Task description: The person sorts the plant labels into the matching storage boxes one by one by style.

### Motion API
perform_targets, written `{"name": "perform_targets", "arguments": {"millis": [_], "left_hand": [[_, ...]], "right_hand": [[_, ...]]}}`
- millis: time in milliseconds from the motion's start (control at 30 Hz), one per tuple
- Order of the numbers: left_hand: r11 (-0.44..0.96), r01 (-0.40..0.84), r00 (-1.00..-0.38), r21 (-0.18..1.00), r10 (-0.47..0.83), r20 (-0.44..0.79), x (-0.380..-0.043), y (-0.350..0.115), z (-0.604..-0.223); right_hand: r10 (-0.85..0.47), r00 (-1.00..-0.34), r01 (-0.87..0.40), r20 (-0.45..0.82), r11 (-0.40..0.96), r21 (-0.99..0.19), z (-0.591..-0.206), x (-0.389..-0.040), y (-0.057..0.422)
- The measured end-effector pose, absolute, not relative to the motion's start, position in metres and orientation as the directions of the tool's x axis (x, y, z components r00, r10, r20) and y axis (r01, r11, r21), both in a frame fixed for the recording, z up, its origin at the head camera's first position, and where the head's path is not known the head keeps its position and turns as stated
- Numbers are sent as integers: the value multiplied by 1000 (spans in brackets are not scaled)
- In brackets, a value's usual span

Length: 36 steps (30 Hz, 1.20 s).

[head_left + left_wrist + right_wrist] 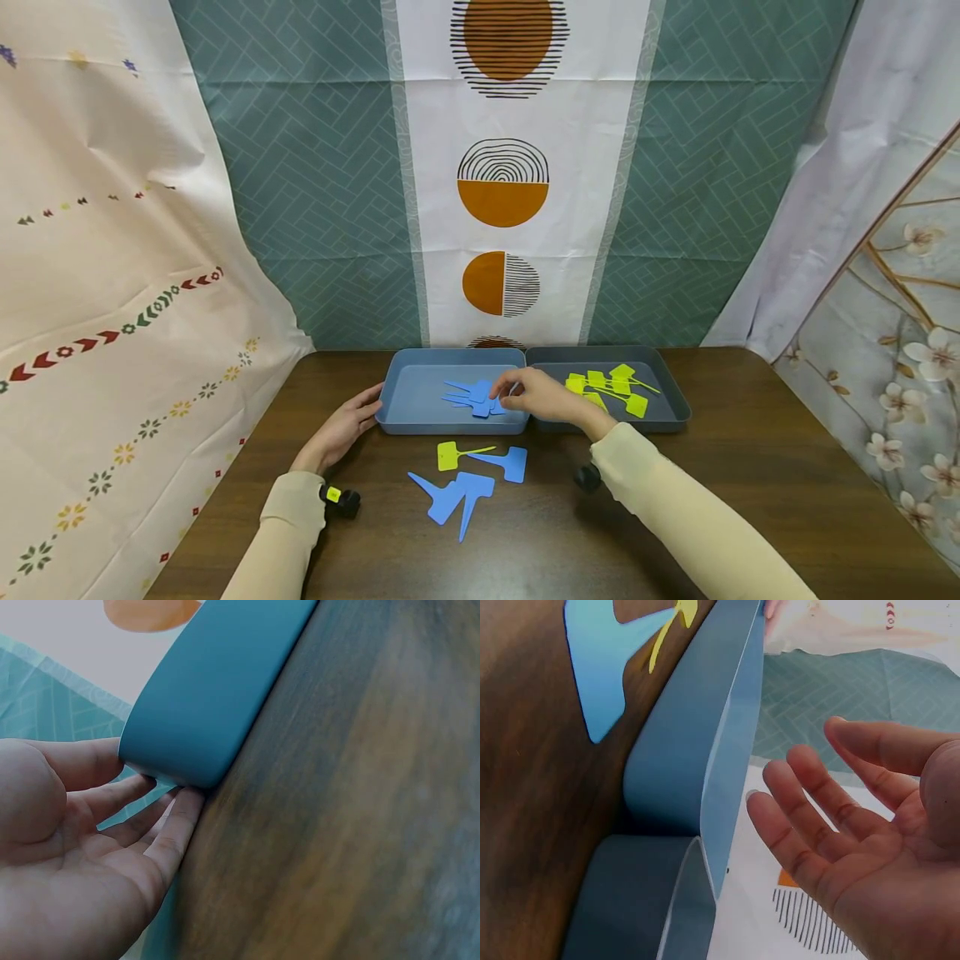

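My left hand [347, 429] rests its fingertips against the left end of a blue tray [416, 387]; the left wrist view shows its fingers at the tray's corner [202, 697]. Above the right part of that tray hovers my right hand [543, 395], its fingers loosely bent. Nothing lies between them in the right wrist view. Several blue T-shaped plant labels [480, 390] lie in the blue tray beneath this hand, partly hidden by it. Nearer on the table are a yellow plant label [447, 456] and 3 blue plant labels [515, 465].
A dark grey tray [671, 411] adjoins the blue one on the right, with several yellow plant labels [636, 406] in it. Both stand toward the back of a brown wooden table [720, 500]. Patterned cloths [322, 167] hang behind and at the sides.
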<state>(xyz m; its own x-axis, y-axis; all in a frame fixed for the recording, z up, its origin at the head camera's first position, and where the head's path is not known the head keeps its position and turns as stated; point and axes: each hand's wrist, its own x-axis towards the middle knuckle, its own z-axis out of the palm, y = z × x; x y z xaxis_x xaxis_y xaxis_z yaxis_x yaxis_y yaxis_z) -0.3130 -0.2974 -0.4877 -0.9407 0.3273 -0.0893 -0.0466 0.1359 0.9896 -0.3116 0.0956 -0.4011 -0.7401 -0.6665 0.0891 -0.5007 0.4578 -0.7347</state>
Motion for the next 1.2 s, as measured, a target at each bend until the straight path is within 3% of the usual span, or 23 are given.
{"name": "perform_targets", "arguments": {"millis": [300, 733, 967, 1200], "left_hand": [[143, -52, -942, 988, 322, -96, -314, -297, -488], [151, -29, -937, 988, 339, -79, -312, -300, -489], [128, -44, -942, 991, 325, -84, -312, -299, -489], [139, -46, -943, 989, 321, -89, -312, -297, -489]], "right_hand": [[-672, -734, -500, 99, 436, -748, -406, -293, 102], [-716, -698, -465, 12, 441, -768, -425, -278, 103], [-743, -669, -543, -27, 513, -665, -430, -269, 101], [-699, -712, -549, -57, 606, -575, -435, -258, 98]]}}
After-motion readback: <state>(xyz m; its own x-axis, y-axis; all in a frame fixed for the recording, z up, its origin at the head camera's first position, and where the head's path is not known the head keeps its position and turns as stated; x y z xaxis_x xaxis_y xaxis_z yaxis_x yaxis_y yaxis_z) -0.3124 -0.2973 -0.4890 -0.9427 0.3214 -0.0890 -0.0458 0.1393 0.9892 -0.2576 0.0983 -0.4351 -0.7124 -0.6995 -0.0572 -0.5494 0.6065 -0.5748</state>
